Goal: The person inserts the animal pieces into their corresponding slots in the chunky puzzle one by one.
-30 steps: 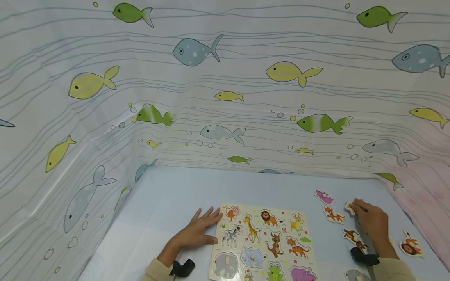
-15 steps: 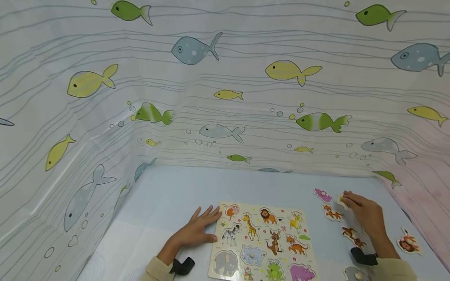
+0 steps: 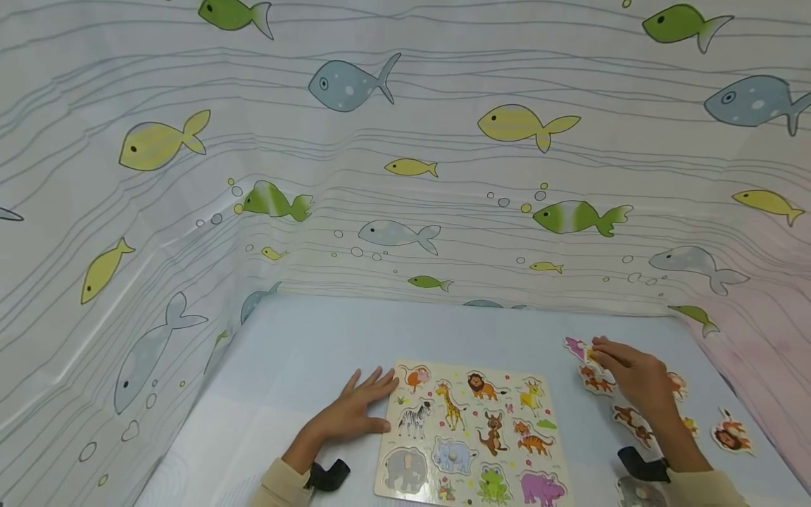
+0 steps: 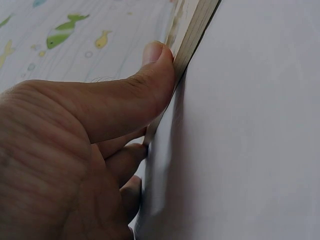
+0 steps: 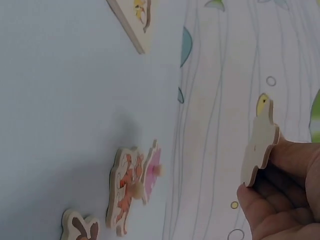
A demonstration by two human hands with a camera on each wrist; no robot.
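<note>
A fish-printed backdrop (image 3: pixel 469 225) rises behind the pale desk (image 3: pixel 298 345), on which a wooden animal puzzle board (image 3: pixel 472 426) lies flat. Of the hands, the left hand (image 3: pixel 348 419) has its fingers spread, thumb and fingertips against the board's left edge; the right hand (image 3: pixel 633 370), fingers bent, pinches a thin wooden piece (image 5: pixel 260 145) above the desk (the right wrist view shows only its plain back, so I can't tell the animal). Near it lie a lion piece (image 3: pixel 733 436), a tiger piece (image 5: pixel 125 190) and a pink hippo piece (image 5: pixel 152 175), right of the board.
</note>
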